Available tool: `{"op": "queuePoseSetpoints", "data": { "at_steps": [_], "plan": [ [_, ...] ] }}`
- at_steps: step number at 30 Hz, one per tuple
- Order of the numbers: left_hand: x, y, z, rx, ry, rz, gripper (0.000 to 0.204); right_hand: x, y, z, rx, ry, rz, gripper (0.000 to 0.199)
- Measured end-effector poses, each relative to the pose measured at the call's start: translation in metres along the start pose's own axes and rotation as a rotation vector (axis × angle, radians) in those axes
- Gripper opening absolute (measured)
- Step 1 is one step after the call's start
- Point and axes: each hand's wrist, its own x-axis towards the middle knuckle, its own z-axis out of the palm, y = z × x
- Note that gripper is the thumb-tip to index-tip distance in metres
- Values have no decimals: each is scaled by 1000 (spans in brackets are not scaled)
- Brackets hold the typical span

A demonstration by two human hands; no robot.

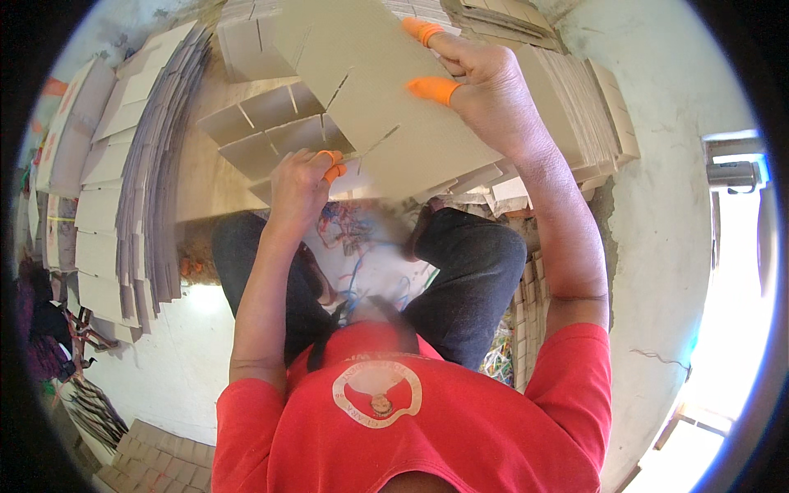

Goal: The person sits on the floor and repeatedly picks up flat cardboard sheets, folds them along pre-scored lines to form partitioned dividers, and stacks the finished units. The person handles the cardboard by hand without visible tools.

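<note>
Two hands gripping slotted cardboard sheet edges, stacks crowding left

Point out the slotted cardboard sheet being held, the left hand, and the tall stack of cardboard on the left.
slotted cardboard sheet (386, 90), head view, on its flat grey face.
left hand (297, 185), head view, on the back of the hand.
stack of cardboard (136, 189), head view, on the layered edges.

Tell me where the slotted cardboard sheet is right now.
In the head view, the slotted cardboard sheet is top centre, held between the left hand and right hand, above the cardboard grid.
</note>
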Motion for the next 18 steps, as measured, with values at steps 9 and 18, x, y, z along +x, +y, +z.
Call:
{"op": "queuePoseSetpoints", "data": {
  "at_steps": [9,18],
  "plan": [
    [-2,-1,2,-9,-1,-3,8,6,7,34,-49,-29,-178,43],
    [2,-3,10,6,-3,-38,10,0,28,83,-343,-239,-141,66]
  ]
}}
